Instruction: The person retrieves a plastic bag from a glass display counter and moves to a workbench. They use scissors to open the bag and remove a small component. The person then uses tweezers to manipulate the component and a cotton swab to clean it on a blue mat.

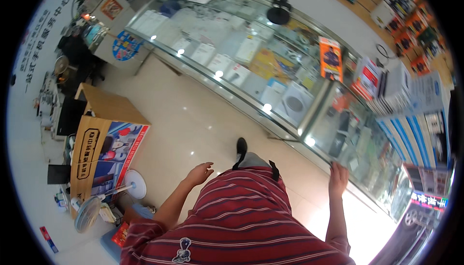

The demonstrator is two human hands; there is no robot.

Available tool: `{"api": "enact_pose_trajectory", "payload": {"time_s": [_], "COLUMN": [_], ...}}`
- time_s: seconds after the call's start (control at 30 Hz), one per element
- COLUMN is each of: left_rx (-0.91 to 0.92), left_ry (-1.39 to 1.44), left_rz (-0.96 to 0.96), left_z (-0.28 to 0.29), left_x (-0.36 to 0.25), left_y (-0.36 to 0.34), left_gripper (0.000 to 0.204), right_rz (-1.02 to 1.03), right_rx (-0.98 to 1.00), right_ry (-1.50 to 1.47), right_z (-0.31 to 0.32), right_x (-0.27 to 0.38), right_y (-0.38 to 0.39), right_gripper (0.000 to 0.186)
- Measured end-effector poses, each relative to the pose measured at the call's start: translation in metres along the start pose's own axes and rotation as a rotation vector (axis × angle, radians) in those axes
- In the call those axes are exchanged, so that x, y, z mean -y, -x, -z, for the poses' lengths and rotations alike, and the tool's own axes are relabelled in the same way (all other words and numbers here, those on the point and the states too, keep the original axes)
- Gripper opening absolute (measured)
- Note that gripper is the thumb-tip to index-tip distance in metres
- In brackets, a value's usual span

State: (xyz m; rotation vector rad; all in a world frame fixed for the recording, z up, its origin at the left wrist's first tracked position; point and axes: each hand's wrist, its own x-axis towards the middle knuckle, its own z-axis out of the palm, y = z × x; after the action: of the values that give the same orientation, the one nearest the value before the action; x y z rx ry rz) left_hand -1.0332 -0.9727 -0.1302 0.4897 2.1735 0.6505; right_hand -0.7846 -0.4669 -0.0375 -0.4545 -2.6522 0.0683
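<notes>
In the head view, the person's two bare hands hang well apart, one on each side of a knit shirt (pixel 232 212) with red ground and thin pale and dark stripes. The left hand (pixel 199 173) is loosely half-open, its fingers slightly bent, with nothing visible in it, over the glossy, pale tiled floor (pixel 179 125). The right hand (pixel 339 178) has its fingers bent at the front edge of the glass counter (pixel 316 108); whether they touch that edge or pinch anything, I cannot tell. This counter, the thing nearest that hand, runs diagonally from upper left to lower right, clear panes in straight metal framing, with five round bright spots along its front. White cartons lie inside, too many to count surely. On its top are one flat, rectangular orange package (pixel 331 59) and one black stand (pixel 279 14) with a disc-shaped base. One dark shoe (pixel 241 146) shows ahead of the shirt. At left are one tan, wood-look desk (pixel 110 103), boxy and flat-panelled, and one fan (pixel 88 214) with a round cage.
</notes>
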Motion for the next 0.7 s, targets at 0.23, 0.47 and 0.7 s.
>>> {"api": "enact_pose_trajectory", "payload": {"time_s": [0.23,0.47,0.7], "left_rx": [-0.071,-0.103,-0.368], "left_ry": [-0.04,0.21,0.289], "left_rz": [0.314,0.316,0.29], "left_z": [0.065,0.112,0.167], "left_x": [0.1,0.131,0.219], "left_y": [0.01,0.0,-0.048], "left_gripper": [0.041,0.043,0.04], "right_rz": [-0.066,0.342,0.155], "right_rx": [-0.091,0.153,-0.059], "right_ry": [-0.169,-0.607,-0.536], "right_z": [-0.047,-0.146,-0.276], "right_x": [0.097,0.306,0.441], "right_y": [-0.109,-0.257,-0.521], "right_gripper": [0.018,0.03,0.018]}}
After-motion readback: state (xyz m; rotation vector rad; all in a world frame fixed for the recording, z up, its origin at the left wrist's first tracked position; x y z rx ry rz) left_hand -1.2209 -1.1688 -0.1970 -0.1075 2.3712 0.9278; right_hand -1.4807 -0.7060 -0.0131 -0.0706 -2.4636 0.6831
